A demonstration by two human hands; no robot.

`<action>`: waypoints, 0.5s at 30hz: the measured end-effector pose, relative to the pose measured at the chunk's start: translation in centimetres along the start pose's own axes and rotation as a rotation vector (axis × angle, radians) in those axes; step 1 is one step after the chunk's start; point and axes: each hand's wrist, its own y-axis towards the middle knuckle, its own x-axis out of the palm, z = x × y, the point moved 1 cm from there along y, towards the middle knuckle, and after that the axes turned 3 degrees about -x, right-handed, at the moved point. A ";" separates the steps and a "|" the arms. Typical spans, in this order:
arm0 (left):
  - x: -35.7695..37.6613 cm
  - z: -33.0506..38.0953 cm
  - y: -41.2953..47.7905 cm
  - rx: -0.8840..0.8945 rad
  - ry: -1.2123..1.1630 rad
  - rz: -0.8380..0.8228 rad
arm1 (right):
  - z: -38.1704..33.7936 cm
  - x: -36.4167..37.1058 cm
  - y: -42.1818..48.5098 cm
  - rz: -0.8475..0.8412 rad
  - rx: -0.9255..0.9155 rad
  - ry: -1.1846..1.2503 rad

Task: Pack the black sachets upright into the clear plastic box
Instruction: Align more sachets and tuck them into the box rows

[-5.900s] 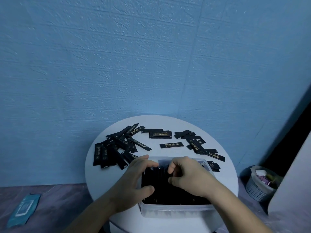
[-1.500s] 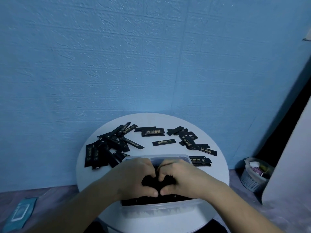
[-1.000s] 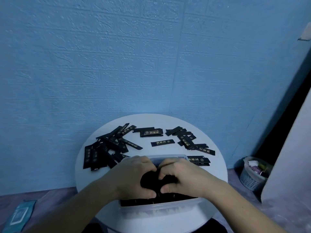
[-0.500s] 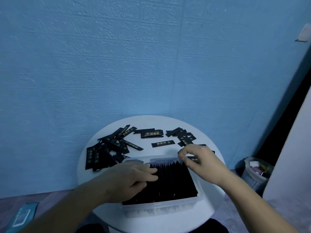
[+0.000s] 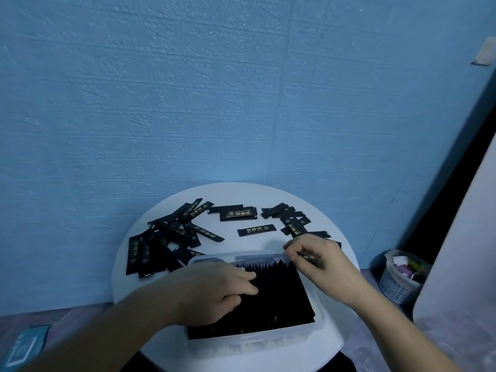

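Note:
The clear plastic box stands at the near edge of the round white table. It holds a dense row of upright black sachets. My left hand rests on top of the packed sachets at the box's left side, fingers relaxed. At the box's far right corner, my right hand has its fingers and thumb curled round a black sachet beside the box. Loose sachets lie flat behind the box: a pile on the left, a single one and a group on the right.
A blue textured wall rises close behind the table. A small basket with rubbish stands on the floor to the right, next to a tall white surface. A blue packet lies on the floor at the lower left.
Both hands were pressing together on the packed sachets. My right hand has left the box and reached to the sachets at its far right corner; my left hand stays on the packed row.

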 end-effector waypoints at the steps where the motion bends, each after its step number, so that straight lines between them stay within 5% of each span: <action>1: 0.0 -0.1 0.1 -0.002 -0.002 0.005 | 0.2 -0.3 -0.1 0.028 0.033 0.041; 4: 0.0 -0.2 0.6 0.001 -0.007 0.019 | 1.6 -1.5 0.0 0.171 0.155 0.123; 7: 0.1 -0.3 0.8 0.023 -0.008 0.053 | 4.0 -3.0 0.4 0.227 0.240 -0.046; 15: 0.9 -2.2 0.2 -0.062 -0.352 0.506 | 7.3 -2.0 0.9 -0.290 0.261 -0.342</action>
